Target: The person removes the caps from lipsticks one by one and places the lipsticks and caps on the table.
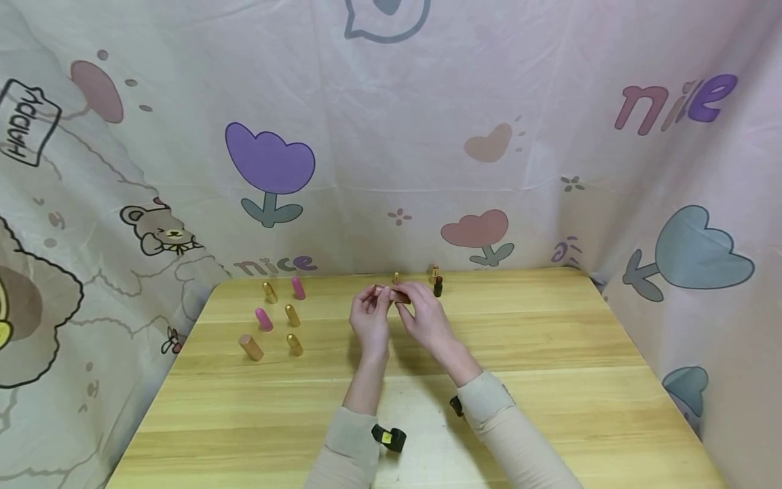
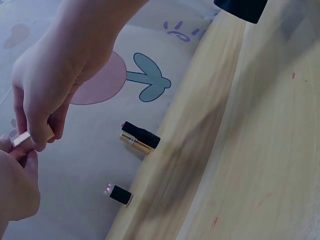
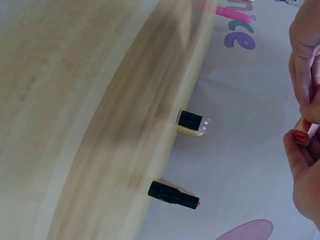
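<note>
Near the table's back edge, my left hand point(image 1: 370, 324) and right hand point(image 1: 430, 322) meet around a rose-gold lipstick tube point(image 1: 401, 297). The fingers of both hands pinch it, one hand toward each end. In the right wrist view a reddish end of the lipstick tube point(image 3: 300, 136) shows between the fingertips. Fingers hide much of the tube in both wrist views. Just behind the hands stands a small gold-topped tube point(image 1: 396, 277). To their right are an uncapped black lipstick point(image 1: 438, 287) and a gold lipstick tube point(image 1: 434, 272), close together.
On the left stand several bullet-shaped tubes, among them a gold tube point(image 1: 292, 316), a pink tube point(image 1: 263, 319) and a thicker tan tube point(image 1: 250, 347). A printed cloth point(image 1: 379, 149) hangs behind the wooden table point(image 1: 550, 353) and along both sides.
</note>
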`<action>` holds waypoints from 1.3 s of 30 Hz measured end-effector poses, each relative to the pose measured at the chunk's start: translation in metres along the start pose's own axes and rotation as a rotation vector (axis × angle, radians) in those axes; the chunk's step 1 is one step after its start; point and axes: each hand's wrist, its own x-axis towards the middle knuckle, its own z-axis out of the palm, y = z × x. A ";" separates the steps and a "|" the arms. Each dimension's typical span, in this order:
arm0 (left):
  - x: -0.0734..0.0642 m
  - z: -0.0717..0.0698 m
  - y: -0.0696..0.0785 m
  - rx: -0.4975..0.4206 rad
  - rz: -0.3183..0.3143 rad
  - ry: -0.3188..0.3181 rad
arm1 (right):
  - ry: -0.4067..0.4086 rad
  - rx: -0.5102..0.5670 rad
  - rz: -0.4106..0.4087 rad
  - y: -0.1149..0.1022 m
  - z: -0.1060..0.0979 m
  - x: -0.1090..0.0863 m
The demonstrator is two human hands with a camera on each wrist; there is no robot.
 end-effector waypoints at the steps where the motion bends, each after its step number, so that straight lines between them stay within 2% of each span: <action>1: 0.000 0.000 0.000 0.000 0.001 -0.003 | -0.002 0.003 0.007 0.000 0.000 0.000; 11: 0.000 -0.004 0.003 -0.003 -0.018 -0.033 | 0.066 0.019 -0.032 0.002 0.001 -0.001; 15: 0.000 -0.004 0.003 0.003 -0.031 -0.037 | 0.057 0.017 -0.040 0.002 -0.001 -0.001; 17: 0.002 -0.006 0.005 0.008 -0.053 -0.020 | 0.043 0.013 -0.022 0.003 -0.002 -0.002; 21: 0.012 -0.015 0.014 -0.007 -0.084 0.060 | 0.034 -0.006 0.049 0.008 -0.008 -0.006; 24: 0.020 -0.022 0.020 -0.037 -0.074 0.105 | 0.046 -0.006 0.078 0.013 -0.013 -0.009; 28: 0.024 -0.027 0.023 -0.048 -0.068 0.105 | 0.078 0.017 0.058 0.017 -0.016 -0.010; 33: 0.024 -0.028 0.018 0.002 -0.032 0.100 | 0.143 0.090 0.063 0.018 -0.018 -0.009; 36: 0.024 -0.028 0.013 0.042 0.023 0.080 | 0.183 0.154 0.107 0.017 -0.019 -0.007; 39: 0.026 -0.028 0.009 0.087 0.068 0.043 | 0.210 0.206 0.185 0.016 -0.021 -0.006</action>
